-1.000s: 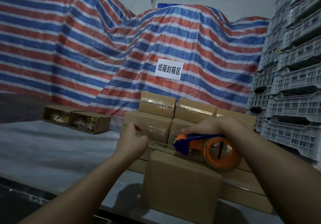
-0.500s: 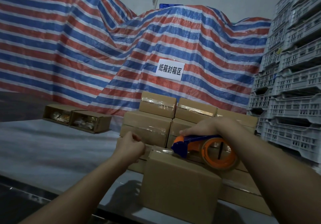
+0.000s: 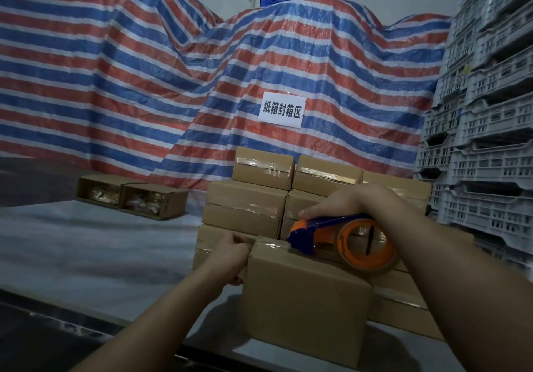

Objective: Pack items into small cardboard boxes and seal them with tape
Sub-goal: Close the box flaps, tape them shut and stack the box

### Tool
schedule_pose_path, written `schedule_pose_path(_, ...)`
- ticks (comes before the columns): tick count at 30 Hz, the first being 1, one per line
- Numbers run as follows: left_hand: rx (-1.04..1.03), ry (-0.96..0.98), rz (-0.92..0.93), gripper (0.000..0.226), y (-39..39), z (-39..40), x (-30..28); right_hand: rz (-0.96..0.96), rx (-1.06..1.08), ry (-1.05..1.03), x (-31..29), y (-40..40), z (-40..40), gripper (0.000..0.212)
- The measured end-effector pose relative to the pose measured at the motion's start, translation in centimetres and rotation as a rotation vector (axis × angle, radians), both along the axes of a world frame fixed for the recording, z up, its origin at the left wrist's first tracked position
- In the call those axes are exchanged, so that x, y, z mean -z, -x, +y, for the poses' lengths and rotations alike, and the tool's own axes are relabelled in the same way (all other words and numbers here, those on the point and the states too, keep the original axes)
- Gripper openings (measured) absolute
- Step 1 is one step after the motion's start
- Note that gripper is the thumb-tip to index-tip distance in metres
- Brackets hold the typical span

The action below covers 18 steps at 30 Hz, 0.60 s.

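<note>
A closed brown cardboard box (image 3: 302, 305) stands at the table's near edge. My right hand (image 3: 340, 201) grips a blue and orange tape dispenser (image 3: 346, 241) whose blade end rests on the box's top left corner. A strip of clear tape (image 3: 271, 245) lies over that corner. My left hand (image 3: 230, 256) presses the tape's end against the box's left side, fingers curled at the top edge.
A stack of sealed boxes (image 3: 248, 207) rises just behind. Two open boxes (image 3: 132, 197) with wrapped items sit at the far left of the white table (image 3: 86, 250). Grey plastic crates (image 3: 484, 140) tower at right. A striped tarpaulin (image 3: 144, 83) with a paper sign (image 3: 282, 109) hangs behind.
My left hand has come down and right onto the box's left side. The dispenser has settled lower onto the box's top corner, laying tape there.
</note>
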<state>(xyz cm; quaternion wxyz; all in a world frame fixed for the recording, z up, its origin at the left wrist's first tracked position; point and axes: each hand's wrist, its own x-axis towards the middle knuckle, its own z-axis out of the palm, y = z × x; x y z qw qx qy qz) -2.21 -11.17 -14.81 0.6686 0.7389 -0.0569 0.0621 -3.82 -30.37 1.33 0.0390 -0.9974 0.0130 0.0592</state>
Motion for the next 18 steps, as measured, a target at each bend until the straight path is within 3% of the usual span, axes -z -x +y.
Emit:
schedule_pose_path(5,0.047,-0.156,0.1,0.027,0.0,0.4,0.6,-0.006,0.006,0.035,0.1,-0.1,0.0,0.053)
schedule_pose_path(8,-0.037,-0.209,-0.007,0.018,-0.2,0.8,-0.5,0.001,-0.002,0.049,0.2,-0.3,0.2,0.053)
schedule_pose_path(12,-0.109,-0.245,-0.119,0.04,-0.4,0.6,-3.3,0.015,0.005,0.042,0.2,-0.5,0.2,0.053)
schedule_pose_path(16,-0.002,-0.496,-0.051,0.045,-0.2,-0.7,-3.6,0.019,0.0,0.038,0.2,-0.7,0.1,0.053)
schedule_pose_path(18,0.041,-0.518,0.019,0.041,-0.5,-0.6,-3.2,0.026,-0.002,0.043,0.2,-0.8,0.2,0.053)
